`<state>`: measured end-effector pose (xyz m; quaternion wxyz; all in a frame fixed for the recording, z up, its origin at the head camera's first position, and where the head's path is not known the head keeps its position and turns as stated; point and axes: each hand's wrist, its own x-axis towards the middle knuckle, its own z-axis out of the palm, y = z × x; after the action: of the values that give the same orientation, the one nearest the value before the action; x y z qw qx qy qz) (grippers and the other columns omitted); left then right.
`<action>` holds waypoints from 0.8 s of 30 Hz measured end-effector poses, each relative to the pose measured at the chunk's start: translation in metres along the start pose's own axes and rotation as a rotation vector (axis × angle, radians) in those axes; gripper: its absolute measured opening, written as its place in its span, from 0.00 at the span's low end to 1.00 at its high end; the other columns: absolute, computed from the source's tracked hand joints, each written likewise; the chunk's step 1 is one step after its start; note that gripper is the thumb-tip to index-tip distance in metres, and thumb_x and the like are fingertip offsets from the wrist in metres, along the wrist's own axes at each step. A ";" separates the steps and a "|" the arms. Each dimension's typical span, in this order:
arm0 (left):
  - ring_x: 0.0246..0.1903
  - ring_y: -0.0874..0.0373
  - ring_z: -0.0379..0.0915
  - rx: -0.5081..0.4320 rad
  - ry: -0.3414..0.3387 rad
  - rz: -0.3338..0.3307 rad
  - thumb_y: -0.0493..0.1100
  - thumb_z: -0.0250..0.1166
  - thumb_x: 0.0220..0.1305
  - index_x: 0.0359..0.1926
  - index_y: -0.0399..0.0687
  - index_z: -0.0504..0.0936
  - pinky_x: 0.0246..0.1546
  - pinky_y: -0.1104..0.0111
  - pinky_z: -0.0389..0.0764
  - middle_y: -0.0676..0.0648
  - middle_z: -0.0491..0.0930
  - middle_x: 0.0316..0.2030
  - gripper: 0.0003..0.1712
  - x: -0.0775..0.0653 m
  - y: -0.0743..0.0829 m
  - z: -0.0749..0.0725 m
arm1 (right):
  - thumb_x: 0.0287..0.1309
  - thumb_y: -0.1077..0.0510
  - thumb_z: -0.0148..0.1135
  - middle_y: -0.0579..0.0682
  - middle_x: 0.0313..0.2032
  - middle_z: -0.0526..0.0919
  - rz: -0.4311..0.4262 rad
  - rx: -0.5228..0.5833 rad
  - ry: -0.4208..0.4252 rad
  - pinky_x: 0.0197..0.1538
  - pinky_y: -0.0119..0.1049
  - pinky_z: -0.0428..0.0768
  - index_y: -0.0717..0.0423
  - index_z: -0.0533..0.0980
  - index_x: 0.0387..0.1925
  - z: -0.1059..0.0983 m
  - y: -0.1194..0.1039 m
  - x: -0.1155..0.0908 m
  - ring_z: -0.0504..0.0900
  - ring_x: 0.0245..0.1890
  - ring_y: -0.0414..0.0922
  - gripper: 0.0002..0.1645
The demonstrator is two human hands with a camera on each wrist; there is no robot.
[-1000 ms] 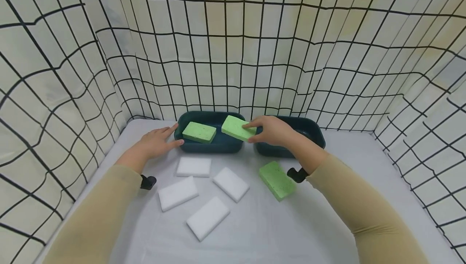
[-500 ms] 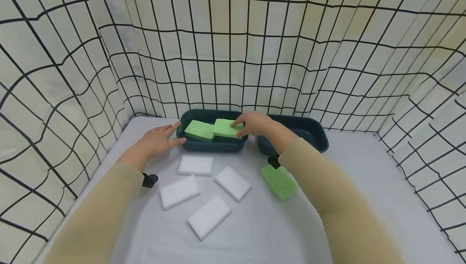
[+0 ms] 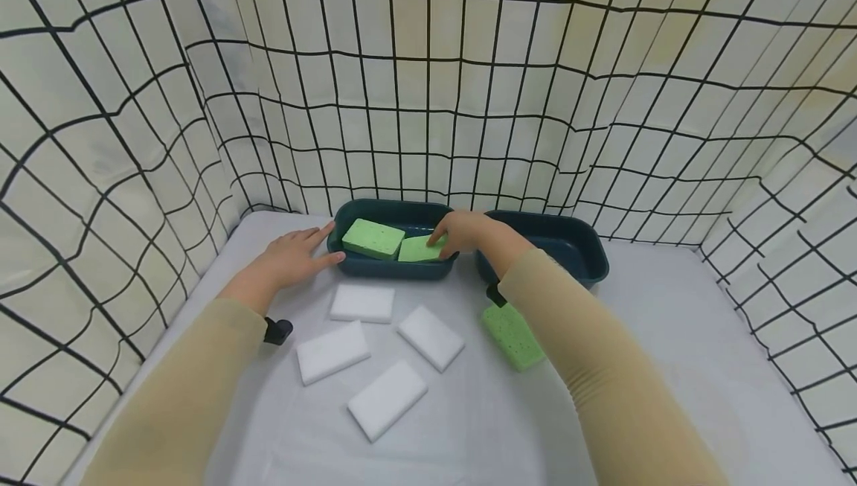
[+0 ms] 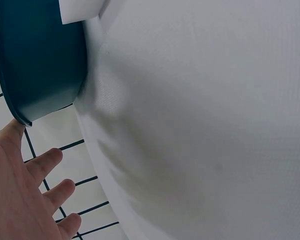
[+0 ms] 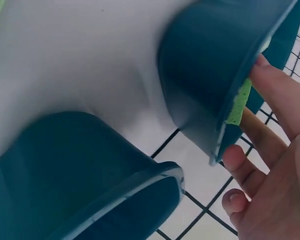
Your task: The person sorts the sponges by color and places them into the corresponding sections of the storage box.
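My right hand (image 3: 469, 234) reaches into the left dark teal tub (image 3: 395, 270) and pinches a green sponge (image 3: 416, 250) at its right end. In the right wrist view, thumb and index finger are on either side of that sponge (image 5: 238, 106), partly hidden by the tub wall. A second green sponge (image 3: 373, 239) lies beside it in the tub's left half. My left hand (image 3: 291, 259) is at the left end of this tub, fingers spread, with thumb and index fingertip at the rim. The left wrist view shows its other fingers extended past the tub (image 4: 45, 65).
A second teal tub (image 3: 569, 244) stands to the right. Another green sponge (image 3: 514, 337) lies on the white table below it, partly covered by my right sleeve. Several white blocks (image 3: 387, 400) lie in front of the left tub. A black wire grid (image 3: 428, 62) encloses the back and sides.
My right hand has moved left and down, lowering the green sponge from above the tub's right end into it. The left hand keeps its place at the rim.
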<state>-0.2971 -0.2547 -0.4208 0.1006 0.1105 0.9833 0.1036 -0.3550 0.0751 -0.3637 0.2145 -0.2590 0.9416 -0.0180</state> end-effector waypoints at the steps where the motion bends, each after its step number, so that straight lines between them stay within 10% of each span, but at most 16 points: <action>1: 0.71 0.28 0.43 0.003 0.002 0.002 0.83 0.35 0.62 0.80 0.55 0.38 0.67 0.33 0.47 0.32 0.48 0.75 0.57 0.000 0.000 0.000 | 0.62 0.45 0.67 0.44 0.69 0.70 -0.003 -0.003 -0.002 0.69 0.70 0.45 0.32 0.77 0.62 0.001 0.000 0.001 0.57 0.73 0.55 0.26; 10: 0.71 0.28 0.43 0.006 0.000 -0.004 0.82 0.36 0.63 0.80 0.54 0.39 0.67 0.34 0.48 0.32 0.48 0.75 0.56 0.000 0.001 -0.002 | 0.64 0.46 0.66 0.46 0.69 0.70 -0.025 0.089 -0.009 0.69 0.53 0.64 0.36 0.77 0.63 0.004 0.002 0.002 0.64 0.71 0.51 0.26; 24: 0.71 0.27 0.42 -0.005 -0.013 -0.011 0.82 0.36 0.63 0.80 0.53 0.39 0.67 0.33 0.45 0.31 0.48 0.75 0.57 -0.001 0.004 -0.002 | 0.61 0.43 0.68 0.48 0.71 0.65 -0.095 0.206 0.088 0.71 0.52 0.62 0.36 0.74 0.66 -0.006 0.005 -0.017 0.59 0.73 0.50 0.31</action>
<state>-0.2959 -0.2516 -0.4177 0.1077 0.1056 0.9830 0.1047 -0.3468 0.0879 -0.3518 0.1972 -0.2787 0.9300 -0.1361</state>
